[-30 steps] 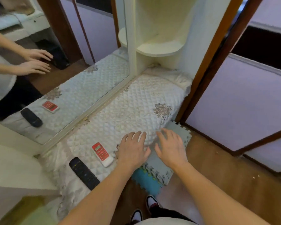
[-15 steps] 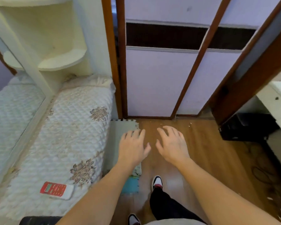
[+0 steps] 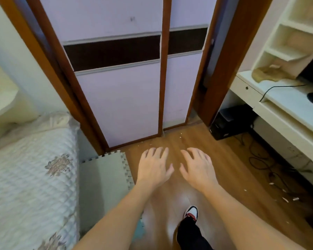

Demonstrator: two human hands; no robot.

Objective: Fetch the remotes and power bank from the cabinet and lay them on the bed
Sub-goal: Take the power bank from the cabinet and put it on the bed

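Observation:
My left hand (image 3: 154, 168) and my right hand (image 3: 197, 168) hover side by side over the wooden floor, palms down, fingers spread and holding nothing. The bed (image 3: 31, 177) with its white quilted cover fills the lower left. No remote and no power bank shows in this view. Straight ahead stands the cabinet (image 3: 119, 98), its lilac sliding doors closed with a dark band across them.
A grey foam mat (image 3: 103, 177) lies between the bed and my hands. A white desk (image 3: 282, 103) with shelves stands at the right, a black box (image 3: 229, 121) and loose cables under it. My shoe (image 3: 191, 212) is on the floor below.
The view has swung right, from the bed to the cabinet doors and desk. The red-and-white remote and the black remote on the bed have left the frame. Both hands stay empty.

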